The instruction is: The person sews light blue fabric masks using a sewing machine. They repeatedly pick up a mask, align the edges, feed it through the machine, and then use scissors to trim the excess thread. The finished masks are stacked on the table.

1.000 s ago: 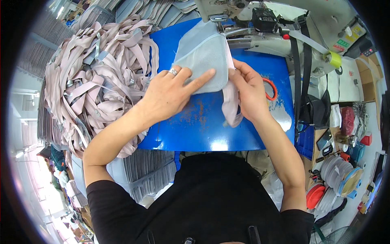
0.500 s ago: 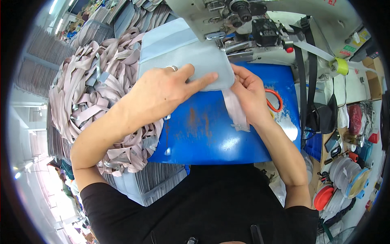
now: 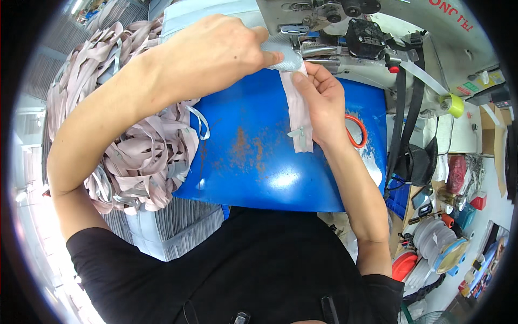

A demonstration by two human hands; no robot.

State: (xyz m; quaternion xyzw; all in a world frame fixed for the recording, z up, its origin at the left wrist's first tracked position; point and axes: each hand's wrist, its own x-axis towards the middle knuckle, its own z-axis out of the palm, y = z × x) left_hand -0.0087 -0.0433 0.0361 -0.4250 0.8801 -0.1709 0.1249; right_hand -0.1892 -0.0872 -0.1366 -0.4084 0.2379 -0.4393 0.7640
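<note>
My left hand (image 3: 237,48) rests on top of a light blue-grey mesh fabric piece (image 3: 189,12) under the sewing machine head (image 3: 294,29), its visible fingers bent and apart. Some of its fingertips are hidden. My right hand (image 3: 324,100), just right of the needle area, pinches a pale pink strip (image 3: 294,113) at the fabric's edge. The strip hangs toward me over the blue work surface (image 3: 232,167), with a small light tab near its lower end.
A big tangle of pink straps (image 3: 143,156) lies at the left, with grey stacked pieces (image 3: 172,232) below it. Red-handled scissors (image 3: 361,132) lie right of my right hand. Black straps, a yellow-green tape roll (image 3: 453,105), spools (image 3: 434,243) and cluttered boxes fill the right side.
The fabric piece and my left hand have moved farther away and leftward under the machine. My right hand has risen slightly, and more of the pink strip shows hanging straight below the fabric.
</note>
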